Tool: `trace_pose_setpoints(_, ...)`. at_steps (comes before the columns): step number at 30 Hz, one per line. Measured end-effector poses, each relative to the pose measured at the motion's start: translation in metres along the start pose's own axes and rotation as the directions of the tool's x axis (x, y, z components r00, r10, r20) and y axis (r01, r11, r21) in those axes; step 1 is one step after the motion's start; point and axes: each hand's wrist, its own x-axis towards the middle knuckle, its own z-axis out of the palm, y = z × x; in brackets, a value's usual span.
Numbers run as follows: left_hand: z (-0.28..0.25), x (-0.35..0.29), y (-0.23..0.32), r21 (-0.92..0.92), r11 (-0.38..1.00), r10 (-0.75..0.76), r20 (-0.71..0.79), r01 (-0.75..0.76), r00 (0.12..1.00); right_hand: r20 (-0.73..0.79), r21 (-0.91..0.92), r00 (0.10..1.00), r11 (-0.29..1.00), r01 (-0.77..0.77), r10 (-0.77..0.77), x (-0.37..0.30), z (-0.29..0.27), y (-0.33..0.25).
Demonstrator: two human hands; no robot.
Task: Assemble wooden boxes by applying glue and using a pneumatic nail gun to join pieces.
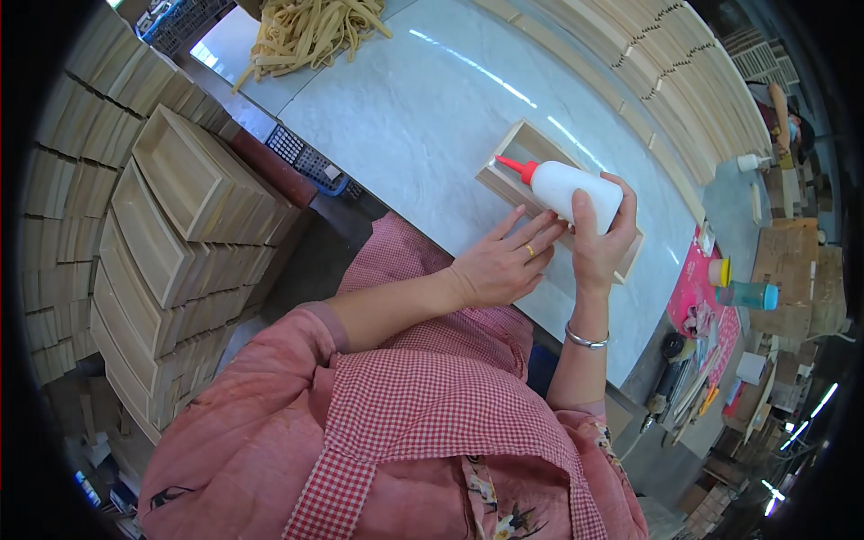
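Note:
My right hand is wrapped round a white squeeze bottle with a red pointed nozzle. The bottle is tilted on its side over a shallow wooden box, and the nozzle tip points left, by the box's left end. Fingers stretched out, my left hand lies along the near side of the box, its fingertips just under the bottle. Part of the box is hidden behind the bottle and both hands. The box rests on a pale marbled tabletop.
Wooden trays are stacked high at the left. A heap of thin wood strips lies at the table's far left. Long rows of wooden pieces line the back. To the right are a teal bottle and a power tool; another person works farther off.

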Motion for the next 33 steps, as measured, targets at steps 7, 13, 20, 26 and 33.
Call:
trace_pose_setpoints(7,-0.005,0.003,0.001,0.026,0.999,0.018,0.021,-0.018,1.0,-0.057,-0.073,0.985,0.985,0.158,-0.162,0.016,0.005,0.01)
trace_pose_setpoints(13,-0.006,0.004,0.002,0.029,1.0,0.009,0.046,-0.011,0.999,-0.103,-0.135,0.977,0.976,0.171,-0.185,0.031,0.007,0.011)
trace_pose_setpoints(20,-0.006,0.004,0.001,0.039,0.999,0.004,0.067,-0.007,0.998,-0.131,-0.167,0.974,0.972,0.164,-0.186,0.038,0.006,0.014)
trace_pose_setpoints(26,-0.006,0.004,0.002,0.043,0.999,0.006,0.06,-0.009,0.998,-0.159,-0.188,0.964,0.965,0.183,-0.213,0.044,0.003,0.017)
trace_pose_setpoints(33,-0.007,0.006,0.002,0.037,0.999,0.001,0.059,-0.003,0.998,-0.16,-0.191,0.971,0.971,0.146,-0.177,0.043,-0.003,0.018)
